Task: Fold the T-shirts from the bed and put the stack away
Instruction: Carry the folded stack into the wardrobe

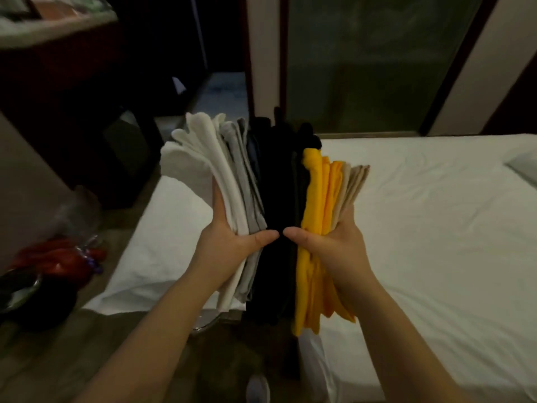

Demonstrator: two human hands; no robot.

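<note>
A stack of folded T-shirts (279,199) is held on its side in the air over the near corner of the bed (436,228). Its layers run white, grey, black, yellow, then beige from left to right. My left hand (232,239) grips the white side, palm against the cloth and thumb across the near edge. My right hand (328,242) grips the beige and yellow side the same way. The two thumb tips nearly meet over the black shirts.
The bed's white sheet spreads right and ahead, with a pillow (523,167) at the far right. Red and dark items (58,263) lie on the floor to the left. A dark cabinet (72,97) stands at back left, a dark glass panel (363,59) behind the bed.
</note>
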